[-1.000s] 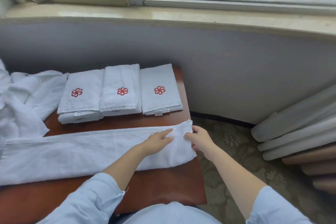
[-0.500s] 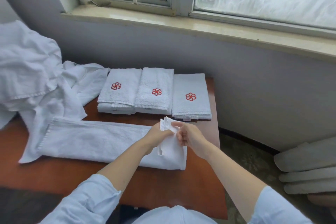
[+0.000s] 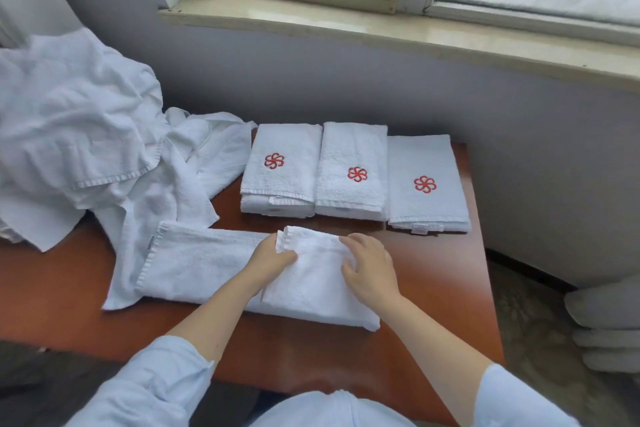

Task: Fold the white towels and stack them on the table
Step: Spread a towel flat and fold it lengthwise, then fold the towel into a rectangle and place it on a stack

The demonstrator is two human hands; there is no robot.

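Note:
A long white towel (image 3: 194,262) lies across the brown table (image 3: 433,288), its right end folded back over itself. My left hand (image 3: 270,262) pinches the far left corner of that folded flap. My right hand (image 3: 369,267) rests on the flap's right side with fingers curled over the far edge. Behind them stand folded white towels with red flower logos: a left stack (image 3: 280,172), a middle stack (image 3: 351,173) and a right one (image 3: 424,184).
A heap of unfolded white towels (image 3: 79,135) covers the table's left end and spills toward the folded stacks. A grey wall and window sill (image 3: 381,28) lie close behind. Rolled pale cloth (image 3: 606,326) sits on the carpeted floor to the right.
The towel's right end, lifted between both hands half a second ago, now lies folded flat on the towel. Both hands came down onto it. The camera has turned left.

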